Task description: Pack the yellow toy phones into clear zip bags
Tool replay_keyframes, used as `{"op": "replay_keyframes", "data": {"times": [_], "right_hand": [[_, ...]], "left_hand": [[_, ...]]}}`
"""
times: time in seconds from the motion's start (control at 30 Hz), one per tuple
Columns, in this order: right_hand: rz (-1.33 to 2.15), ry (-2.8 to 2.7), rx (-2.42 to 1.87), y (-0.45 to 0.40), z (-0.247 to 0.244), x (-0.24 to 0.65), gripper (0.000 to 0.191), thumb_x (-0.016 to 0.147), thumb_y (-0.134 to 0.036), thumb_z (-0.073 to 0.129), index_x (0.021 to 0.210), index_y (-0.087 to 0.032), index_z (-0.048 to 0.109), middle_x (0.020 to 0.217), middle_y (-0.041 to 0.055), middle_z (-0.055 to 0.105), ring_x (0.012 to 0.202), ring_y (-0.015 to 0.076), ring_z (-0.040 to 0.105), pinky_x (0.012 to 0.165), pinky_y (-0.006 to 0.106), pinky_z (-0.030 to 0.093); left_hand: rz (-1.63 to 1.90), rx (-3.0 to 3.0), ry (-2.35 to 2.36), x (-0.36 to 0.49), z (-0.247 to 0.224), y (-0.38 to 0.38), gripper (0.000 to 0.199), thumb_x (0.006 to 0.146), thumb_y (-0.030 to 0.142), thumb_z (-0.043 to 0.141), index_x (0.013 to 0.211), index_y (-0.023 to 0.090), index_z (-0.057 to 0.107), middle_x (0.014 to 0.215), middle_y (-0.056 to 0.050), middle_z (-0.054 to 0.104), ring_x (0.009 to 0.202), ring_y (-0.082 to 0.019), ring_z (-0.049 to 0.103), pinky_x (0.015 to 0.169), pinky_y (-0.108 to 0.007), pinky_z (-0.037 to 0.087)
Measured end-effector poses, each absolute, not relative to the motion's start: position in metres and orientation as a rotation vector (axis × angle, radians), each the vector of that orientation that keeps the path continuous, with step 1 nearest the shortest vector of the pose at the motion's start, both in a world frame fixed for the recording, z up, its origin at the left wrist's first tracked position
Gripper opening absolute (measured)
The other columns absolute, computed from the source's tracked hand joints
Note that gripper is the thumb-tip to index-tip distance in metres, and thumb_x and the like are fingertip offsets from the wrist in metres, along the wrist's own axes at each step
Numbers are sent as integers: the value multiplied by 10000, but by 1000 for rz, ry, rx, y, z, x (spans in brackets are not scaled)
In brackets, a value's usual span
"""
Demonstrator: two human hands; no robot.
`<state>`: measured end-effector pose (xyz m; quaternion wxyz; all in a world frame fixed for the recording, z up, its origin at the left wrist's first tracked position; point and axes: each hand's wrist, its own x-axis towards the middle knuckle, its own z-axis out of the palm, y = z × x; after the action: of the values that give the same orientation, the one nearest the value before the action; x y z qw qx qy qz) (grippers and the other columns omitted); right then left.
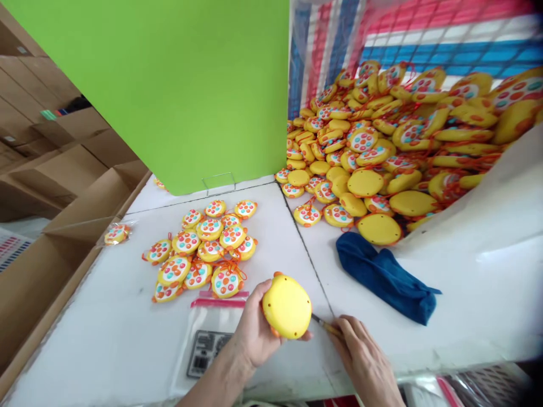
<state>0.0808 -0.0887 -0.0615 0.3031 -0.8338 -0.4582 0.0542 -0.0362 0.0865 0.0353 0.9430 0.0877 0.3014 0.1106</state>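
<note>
My left hand (259,330) is closed around a yellow plastic button toy (287,308), its smooth back turned up. Small dark holes show in that back, and orange bits stick out at its edge. To the right, low over the white table, my right hand (365,359) grips a slim paintbrush (330,328) with a wooden-coloured handle. The brush's dark tip points at the toy's right edge; whether they touch I cannot tell. Partly behind my left forearm lies a clear zip bag (182,345) with a pink seal and black print.
Several similar toys (210,229) lie face up at left, with one in clear wrap (116,234) near the edge. A large heap (360,141) fills the back right beside a green panel (190,85). A blue cloth (386,277) lies at right; cardboard boxes (55,254) stand left.
</note>
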Motion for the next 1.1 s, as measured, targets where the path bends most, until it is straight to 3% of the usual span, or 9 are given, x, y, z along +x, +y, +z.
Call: {"op": "replay_keyframes", "data": {"times": [0.17, 0.27, 0.43, 0.57, 0.73, 0.9, 1.1], "right_hand": [[386, -981, -2181, -100, -36, 92, 198, 920, -407, 408, 987, -251, 511, 796, 26, 713, 615, 179, 687, 535, 237, 547], [298, -937, -2117, -105, -15, 88, 302, 888, -438, 461, 1075, -228, 570, 854, 33, 741, 663, 170, 708, 573, 191, 549], [247, -961, -1976, -91, 16, 65, 222, 879, -378, 498, 1017, -225, 581, 786, 7, 732, 595, 139, 685, 536, 152, 523], [216, -978, -1943, -76, 31, 57, 112, 896, -336, 489, 956, -251, 531, 587, -59, 639, 416, 105, 578, 427, 147, 470], [191, -1132, -1909, -70, 44, 56, 171, 929, -320, 409, 1007, -252, 545, 725, 12, 711, 543, 143, 668, 491, 178, 503], [174, -1101, -1917, -66, 45, 51, 133, 935, -339, 411, 904, -274, 523, 578, -48, 639, 415, 124, 600, 435, 186, 453], [95, -1117, -1908, -62, 39, 54, 98, 917, -324, 448, 951, -280, 528, 633, -46, 673, 407, 114, 598, 416, 171, 455]], "left_hand": [[227, 146, 621, -42, 36, 89, 187, 842, 396, 548, 973, 281, 617, 925, -53, 670, 885, -291, 660, 706, -488, 517], [231, 141, 638, -40, 37, 86, 191, 852, 409, 537, 980, 284, 606, 907, -49, 668, 868, -285, 663, 694, -476, 518], [196, 181, 622, -40, 40, 82, 230, 842, 443, 536, 1005, 293, 598, 941, -77, 670, 880, -324, 658, 639, -457, 522], [203, 184, 641, -42, 46, 84, 230, 838, 423, 544, 1018, 291, 601, 935, -62, 670, 889, -302, 659, 698, -459, 513], [235, 189, 670, -45, 52, 83, 236, 844, 420, 535, 1033, 288, 588, 937, -54, 670, 870, -279, 663, 734, -456, 504], [262, 261, 692, -47, 54, 79, 343, 831, 409, 551, 1153, 290, 546, 958, -61, 673, 866, -284, 661, 726, -459, 508], [278, 374, 669, -49, 55, 77, 540, 807, 422, 582, 1308, 296, 427, 992, -81, 671, 856, -288, 665, 684, -420, 526]]}}
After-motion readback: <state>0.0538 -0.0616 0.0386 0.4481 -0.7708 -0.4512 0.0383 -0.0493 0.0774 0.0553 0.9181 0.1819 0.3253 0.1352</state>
